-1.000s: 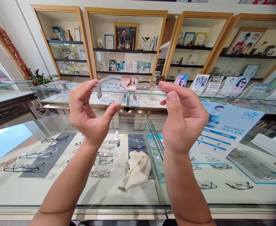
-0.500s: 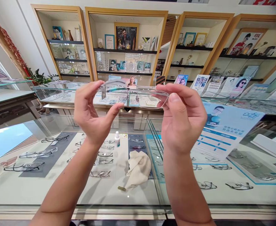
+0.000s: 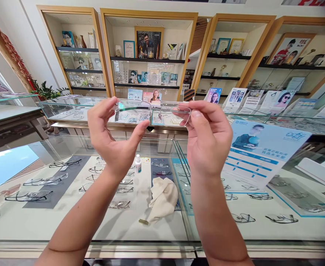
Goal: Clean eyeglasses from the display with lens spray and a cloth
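A pair of thin-rimmed eyeglasses [image 3: 134, 109] is held up in front of me, above the glass counter. My left hand [image 3: 111, 135] has its fingers at the left end of the frame, while its thumb stands apart below the lens. At the other end, my right hand [image 3: 209, 138] pinches the rim between thumb and fingers. One dark temple shows through the left lens. Below, a crumpled cream cloth [image 3: 164, 199] lies on the counter. A small white bottle [image 3: 138, 164] stands behind it, and a small gold-coloured piece [image 3: 143, 222] lies near its front.
Under the counter glass [image 3: 168, 232] are rows of spectacle frames [image 3: 29, 195]. A blue and white sign [image 3: 264, 155] stands at the right. Farther back is another glass counter [image 3: 79, 112] with leaflets on it, and wooden wall shelves [image 3: 148, 14] beyond.
The eyeglasses have shifted slightly left and turned, so the dark temple shows more plainly through the lens. My right hand has moved left, and my left hand has tilted a little.
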`<state>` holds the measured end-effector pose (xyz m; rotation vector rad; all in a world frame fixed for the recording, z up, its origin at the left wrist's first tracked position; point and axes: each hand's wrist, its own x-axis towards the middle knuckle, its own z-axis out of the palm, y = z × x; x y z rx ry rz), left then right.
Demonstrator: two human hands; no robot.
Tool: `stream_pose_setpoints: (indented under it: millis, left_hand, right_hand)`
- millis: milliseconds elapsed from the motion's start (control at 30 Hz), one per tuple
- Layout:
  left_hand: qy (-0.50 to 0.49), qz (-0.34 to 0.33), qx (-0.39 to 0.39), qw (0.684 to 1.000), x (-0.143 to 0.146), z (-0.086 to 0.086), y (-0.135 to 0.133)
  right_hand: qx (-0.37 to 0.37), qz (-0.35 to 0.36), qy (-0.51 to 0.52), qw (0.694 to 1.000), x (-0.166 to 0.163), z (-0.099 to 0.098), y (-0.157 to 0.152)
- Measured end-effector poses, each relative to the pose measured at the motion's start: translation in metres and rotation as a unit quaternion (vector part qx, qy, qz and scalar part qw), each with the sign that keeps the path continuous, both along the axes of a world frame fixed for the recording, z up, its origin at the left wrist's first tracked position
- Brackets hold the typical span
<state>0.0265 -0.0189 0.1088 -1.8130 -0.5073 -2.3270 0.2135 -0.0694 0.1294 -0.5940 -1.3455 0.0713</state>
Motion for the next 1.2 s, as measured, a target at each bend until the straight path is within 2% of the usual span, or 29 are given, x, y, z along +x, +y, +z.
stream_pose_setpoints:
  millis: [133,233,433,700,833,967,1067,1200]
  left_hand:
    - [-0.027,0.041,0.026,0.998,0.003,0.004,-0.005]
    - [-0.024,0.044,0.03,0.998,0.005,0.005,-0.005]
    - [-0.013,-0.04,0.002,0.999,0.001,0.006,-0.004]
    - [-0.005,-0.055,0.007,0.998,-0.006,0.008,0.002]
    - [0.041,-0.106,-0.047,0.992,-0.01,0.011,0.002]
    - [0.11,-0.171,-0.108,0.973,-0.01,0.013,0.0]
    - [0.115,-0.196,-0.116,0.967,-0.008,0.013,-0.002]
    - [0.117,-0.224,-0.117,0.961,-0.009,0.013,-0.001]
  right_hand:
    - [-0.022,0.029,0.01,0.999,0.0,-0.001,0.005]
    - [-0.047,0.046,0.026,0.998,0.0,-0.001,0.008]
    - [-0.05,0.038,-0.008,0.998,0.0,-0.004,0.011]
    - [-0.047,0.048,0.002,0.998,-0.003,-0.003,0.01]
    - [-0.045,0.016,0.02,0.999,-0.002,0.002,0.003]
    - [-0.104,0.072,-0.042,0.991,0.003,0.007,-0.003]
    - [-0.154,0.114,-0.072,0.979,0.004,0.01,-0.005]
    - [-0.215,0.135,-0.07,0.965,0.005,0.012,-0.006]
